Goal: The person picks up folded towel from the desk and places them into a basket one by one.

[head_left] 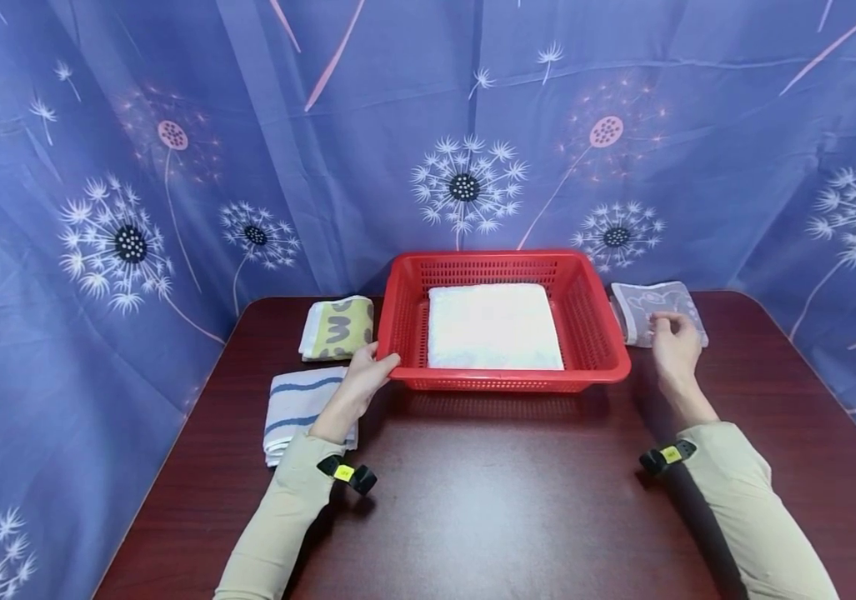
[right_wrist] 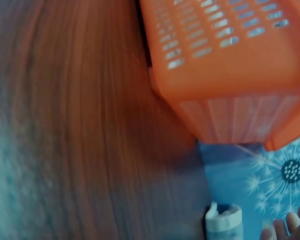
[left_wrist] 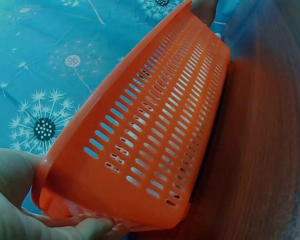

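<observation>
Left hand: the left hand (head_left: 362, 379) grips the near-left corner of the rim, thumb over the edge and fingers outside.
Right hand: the right hand (head_left: 675, 346) is loosely curled, partly open, above the folded grey patterned cloth towel (head_left: 638, 310); no hold seen, contact cannot be confirmed.
Basket: the red rectangular slotted plastic basket (head_left: 510, 374) stands upright towards the far edge of the dark red-brown wooden table (head_left: 488, 500).
Basket contents: one folded white cloth towel (head_left: 493, 327), lying flat.
Right of basket: the grey towel, close beside the basket wall.
Left of basket: a folded yellow-green patterned cloth towel (head_left: 345, 327); nearer, a folded white cloth towel with blue stripes (head_left: 295, 408).
Basket risk: a pull at the single gripped corner could swing or tip it, sliding the white towel.
Grey towel risk: a one-layer pinch could unfold it.
Striped towel risk: the left forearm, passing over it, could drag its folds.
</observation>
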A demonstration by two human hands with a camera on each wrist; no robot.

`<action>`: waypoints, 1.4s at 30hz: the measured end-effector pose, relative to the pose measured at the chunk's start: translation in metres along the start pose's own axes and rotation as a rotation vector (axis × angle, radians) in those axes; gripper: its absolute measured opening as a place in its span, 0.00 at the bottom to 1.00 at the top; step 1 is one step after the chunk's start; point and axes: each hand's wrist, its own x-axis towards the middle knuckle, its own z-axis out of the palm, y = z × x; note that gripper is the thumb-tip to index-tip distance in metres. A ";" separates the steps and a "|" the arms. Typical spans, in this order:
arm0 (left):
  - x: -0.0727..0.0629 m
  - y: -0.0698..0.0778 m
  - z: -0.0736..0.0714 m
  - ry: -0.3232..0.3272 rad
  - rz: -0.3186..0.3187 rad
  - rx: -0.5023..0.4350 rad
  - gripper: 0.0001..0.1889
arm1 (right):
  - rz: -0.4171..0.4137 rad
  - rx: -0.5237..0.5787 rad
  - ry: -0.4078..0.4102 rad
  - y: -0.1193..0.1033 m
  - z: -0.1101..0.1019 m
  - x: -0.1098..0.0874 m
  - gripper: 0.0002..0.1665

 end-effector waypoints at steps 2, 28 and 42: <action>0.000 0.001 0.000 0.001 -0.002 0.006 0.24 | -0.003 -0.054 0.022 0.003 0.000 0.004 0.21; 0.002 -0.003 -0.001 -0.006 -0.024 0.040 0.25 | -0.139 -0.226 -0.142 0.020 -0.005 0.030 0.26; 0.001 -0.005 -0.002 -0.012 -0.010 0.036 0.24 | -0.137 -0.285 -0.044 0.025 -0.008 0.047 0.27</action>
